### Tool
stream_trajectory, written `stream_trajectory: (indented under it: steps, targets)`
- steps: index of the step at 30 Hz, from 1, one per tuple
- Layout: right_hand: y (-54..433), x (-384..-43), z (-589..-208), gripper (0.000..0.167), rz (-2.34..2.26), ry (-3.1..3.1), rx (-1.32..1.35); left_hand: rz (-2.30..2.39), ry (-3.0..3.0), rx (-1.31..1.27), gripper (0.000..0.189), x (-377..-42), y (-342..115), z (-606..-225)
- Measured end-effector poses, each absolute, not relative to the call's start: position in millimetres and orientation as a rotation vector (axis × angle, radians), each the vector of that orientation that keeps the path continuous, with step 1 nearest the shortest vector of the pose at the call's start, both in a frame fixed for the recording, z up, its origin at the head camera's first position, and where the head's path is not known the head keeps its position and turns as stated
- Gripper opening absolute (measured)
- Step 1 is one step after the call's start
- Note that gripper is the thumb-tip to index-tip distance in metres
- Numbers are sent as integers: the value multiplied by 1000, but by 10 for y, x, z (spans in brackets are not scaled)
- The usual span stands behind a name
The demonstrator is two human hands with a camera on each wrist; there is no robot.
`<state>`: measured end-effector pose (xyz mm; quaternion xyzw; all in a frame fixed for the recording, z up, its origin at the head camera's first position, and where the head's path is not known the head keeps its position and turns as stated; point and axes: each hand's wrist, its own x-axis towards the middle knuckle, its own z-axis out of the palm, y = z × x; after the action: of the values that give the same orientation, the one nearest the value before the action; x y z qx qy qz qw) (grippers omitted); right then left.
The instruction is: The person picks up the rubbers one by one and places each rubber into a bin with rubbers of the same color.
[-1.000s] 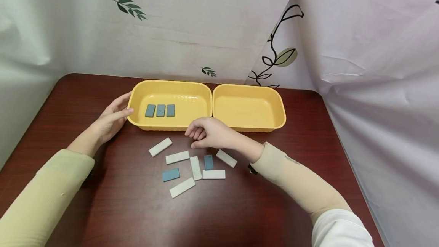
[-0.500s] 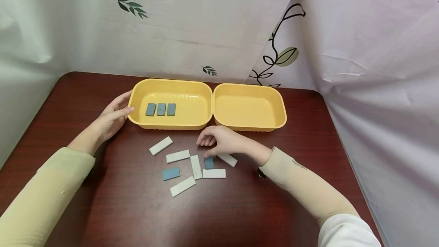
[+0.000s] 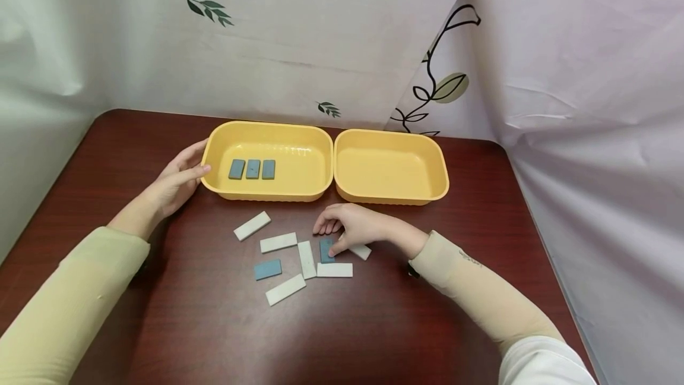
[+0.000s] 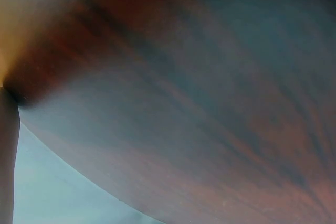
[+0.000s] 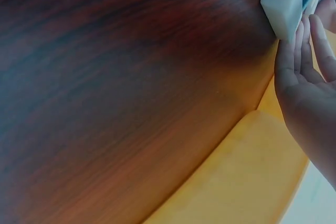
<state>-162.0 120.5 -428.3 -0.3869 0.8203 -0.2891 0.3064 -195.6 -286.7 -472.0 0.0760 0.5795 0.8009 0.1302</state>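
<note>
My left hand (image 3: 176, 180) holds the left end of a yellow plastic bin (image 3: 269, 197), thumb at the rim and fingers along the outer wall. Three blue-grey tiles (image 3: 253, 169) lie in a row inside it. On the table in front, my right hand (image 3: 358, 223) reaches over a loose blue tile (image 3: 325, 248); its thumb overlaps the tile's right side and its loosely bent fingers are at the far end. A white tile (image 3: 361, 251) is partly hidden under this hand. The right wrist view shows the fingers close to a white block (image 5: 283, 6).
A second yellow bin (image 3: 392, 199) stands against the first on its right. Several white tiles, such as a white tile (image 3: 335, 270) beside the blue one, lie scattered on the dark wooden table (image 3: 214, 337), with another blue tile (image 3: 267, 269) to the left. A pale curtain (image 3: 294, 46) hangs behind.
My right hand has moved right and toward me from the left bin's front edge, down to the loose blue tile. My left hand stays at the bin.
</note>
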Motion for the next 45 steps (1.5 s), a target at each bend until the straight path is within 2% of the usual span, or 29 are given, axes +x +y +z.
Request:
stream_trajectory:
  steps: [17,45]
  targets:
    - [1259,-1561,-4341,49,-710,2213,-1077,2337,1671,210,55,-1948,-2863,-4697]
    - [1298,-1492,-4380,42,-703,2288,-1200,2309,1715,205,58,-1950,-2858,-4703]
